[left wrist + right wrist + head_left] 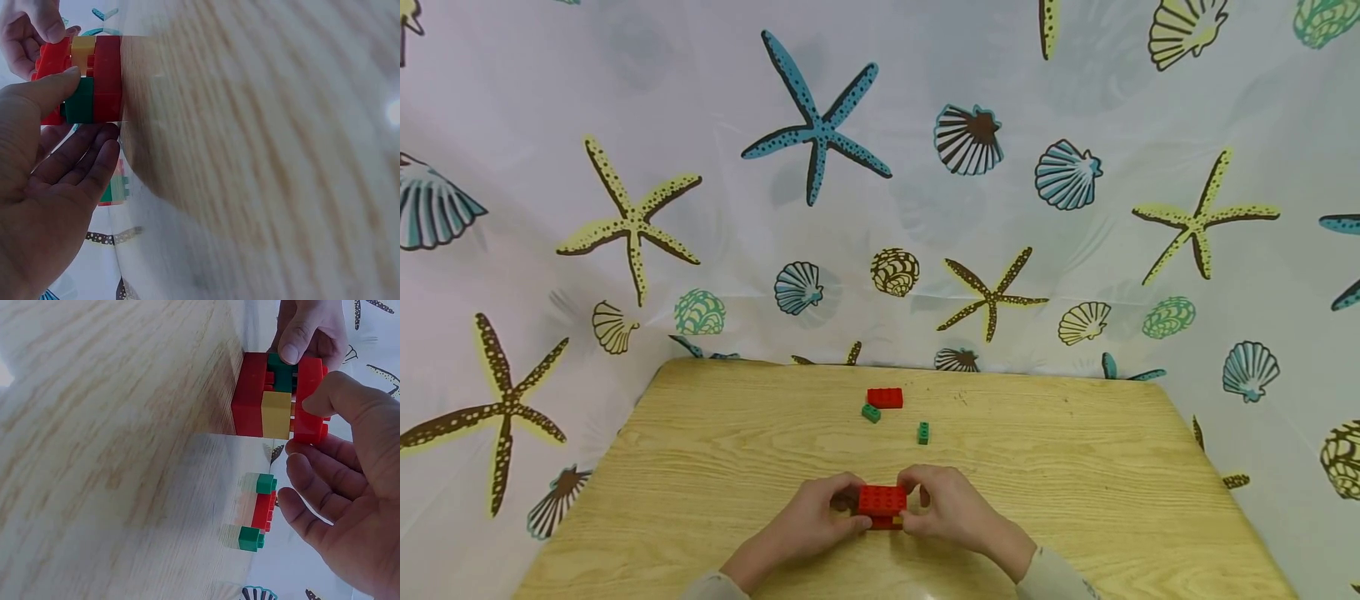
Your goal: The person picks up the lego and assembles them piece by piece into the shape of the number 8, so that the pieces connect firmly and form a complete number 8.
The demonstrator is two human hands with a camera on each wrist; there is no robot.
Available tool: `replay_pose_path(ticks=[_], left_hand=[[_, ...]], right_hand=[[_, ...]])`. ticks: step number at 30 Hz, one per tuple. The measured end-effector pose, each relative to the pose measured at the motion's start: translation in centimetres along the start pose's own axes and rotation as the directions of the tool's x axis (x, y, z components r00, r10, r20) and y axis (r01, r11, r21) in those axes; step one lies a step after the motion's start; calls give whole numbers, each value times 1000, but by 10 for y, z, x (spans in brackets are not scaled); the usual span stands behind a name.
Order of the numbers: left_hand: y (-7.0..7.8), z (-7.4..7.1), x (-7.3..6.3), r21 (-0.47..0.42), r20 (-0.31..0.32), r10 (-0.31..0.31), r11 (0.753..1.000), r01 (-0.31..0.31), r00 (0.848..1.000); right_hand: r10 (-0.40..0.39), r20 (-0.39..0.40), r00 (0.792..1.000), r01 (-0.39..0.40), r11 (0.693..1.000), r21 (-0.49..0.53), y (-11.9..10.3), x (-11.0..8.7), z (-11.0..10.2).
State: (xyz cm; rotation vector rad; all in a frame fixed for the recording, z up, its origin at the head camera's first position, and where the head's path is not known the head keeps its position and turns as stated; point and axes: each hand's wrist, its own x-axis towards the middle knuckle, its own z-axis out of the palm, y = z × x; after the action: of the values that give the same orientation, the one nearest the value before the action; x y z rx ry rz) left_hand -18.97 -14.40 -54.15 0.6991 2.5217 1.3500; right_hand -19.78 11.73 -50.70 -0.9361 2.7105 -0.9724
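Note:
A small stack of toy building bricks stands on the table between both hands. Its base is a red brick (247, 403), which carries a yellow brick (276, 416) and a green brick (80, 103) side by side. Over these lies a second red brick (882, 500), with a narrow gap showing studs above the yellow one. My left hand (816, 517) grips the upper red brick's left end, its thumb reaching over the green brick's side. At the other end my right hand (951, 510) pinches the same brick between thumb and fingers.
Farther back on the wooden table (737, 450) lie another red brick (885, 397), a small green brick (871, 413) close to it, and a second small green brick (923, 432) nearer the hands. A cloth with starfish and shells (850, 225) hangs around the table.

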Motion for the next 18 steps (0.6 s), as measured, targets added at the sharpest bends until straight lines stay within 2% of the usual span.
replay_pose_path(ticks=[7, 18], left_hand=[[0, 1, -1, -4, -10, 8, 1000, -8, 1000], [1, 3, -3, 9, -33, 89, 996, -89, 995]], right_hand=[[-25, -8, 1000, 25, 1000, -5, -1, -1, -1], [-24, -16, 1000, 25, 1000, 7, 2, -2, 2]])
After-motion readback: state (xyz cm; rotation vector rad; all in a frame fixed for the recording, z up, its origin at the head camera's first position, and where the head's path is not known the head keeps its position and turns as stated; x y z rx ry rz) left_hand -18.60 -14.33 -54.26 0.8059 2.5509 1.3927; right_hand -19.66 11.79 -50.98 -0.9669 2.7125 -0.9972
